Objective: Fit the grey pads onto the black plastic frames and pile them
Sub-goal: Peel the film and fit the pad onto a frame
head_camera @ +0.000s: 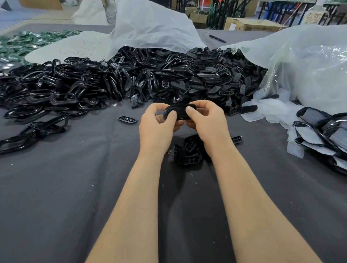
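Both hands hold one black plastic frame above the middle of the table. My left hand grips its left end, thumb on top. Its right end is pinched by my right hand, with the thumb pressing down. Whether a grey pad sits in the frame is hidden by my fingers. A big heap of black frames lies behind to the left. Beside it, to the right, lies a heap of dark pads. A pile of fitted frames with grey pads lies at the right edge.
A few loose black parts lie under my wrists, and one small part lies left of my hands. White sacks and a clear plastic bag stand behind the heaps. Green parts cover the far left. A dark cloth covers the table.
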`<move>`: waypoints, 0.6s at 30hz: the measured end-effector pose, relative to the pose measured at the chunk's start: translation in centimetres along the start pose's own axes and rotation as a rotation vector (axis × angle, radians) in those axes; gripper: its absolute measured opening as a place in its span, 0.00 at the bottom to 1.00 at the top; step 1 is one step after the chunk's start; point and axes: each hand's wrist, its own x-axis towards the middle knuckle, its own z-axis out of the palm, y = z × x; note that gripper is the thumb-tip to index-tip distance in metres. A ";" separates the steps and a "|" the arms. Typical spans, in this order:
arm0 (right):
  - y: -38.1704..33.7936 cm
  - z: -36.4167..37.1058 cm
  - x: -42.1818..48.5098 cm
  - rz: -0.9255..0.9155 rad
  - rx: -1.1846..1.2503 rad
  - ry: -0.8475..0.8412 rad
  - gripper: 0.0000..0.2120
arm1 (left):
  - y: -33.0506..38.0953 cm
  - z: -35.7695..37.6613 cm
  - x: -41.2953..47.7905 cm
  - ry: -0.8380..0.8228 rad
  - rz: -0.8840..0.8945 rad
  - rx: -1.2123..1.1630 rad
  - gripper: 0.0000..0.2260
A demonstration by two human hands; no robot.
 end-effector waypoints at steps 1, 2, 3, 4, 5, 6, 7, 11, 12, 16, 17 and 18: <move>0.1 0.1 0.0 -0.018 -0.031 0.010 0.04 | 0.0 0.0 0.0 0.000 0.007 0.012 0.08; 0.2 0.1 -0.1 -0.038 -0.063 0.021 0.04 | -0.1 0.1 0.0 0.003 0.014 0.026 0.09; 0.2 0.2 -0.1 -0.058 -0.094 0.027 0.04 | -0.1 0.1 0.0 0.011 0.023 0.040 0.09; 0.2 0.2 -0.2 -0.073 -0.121 0.023 0.05 | -0.1 0.1 0.0 0.022 0.032 0.053 0.09; 0.1 0.2 -0.2 -0.081 -0.138 0.006 0.05 | -0.1 0.1 -0.1 0.035 0.041 0.063 0.10; 0.1 0.2 -0.3 -0.080 -0.142 -0.019 0.06 | 0.0 0.1 -0.1 0.046 0.050 0.072 0.11; 0.1 0.1 -0.3 -0.074 -0.140 -0.043 0.06 | 0.0 0.0 -0.1 0.053 0.057 0.084 0.11; 0.1 0.0 -0.2 -0.094 -0.157 -0.046 0.06 | 0.1 0.1 -0.3 0.045 0.062 0.114 0.10; 0.2 0.0 -0.2 -0.105 -0.165 -0.038 0.07 | 0.1 0.1 -0.3 0.043 0.059 0.121 0.10; 0.4 -0.1 -0.3 -0.149 -0.209 -0.021 0.11 | 0.0 0.0 -0.4 0.032 0.068 0.196 0.08; 0.5 -0.1 -0.3 -0.154 -0.222 -0.019 0.12 | -0.1 0.0 -0.4 0.024 0.074 0.218 0.08; 0.5 -0.2 -0.3 -0.152 -0.230 -0.019 0.12 | -0.1 0.0 -0.4 0.019 0.077 0.242 0.08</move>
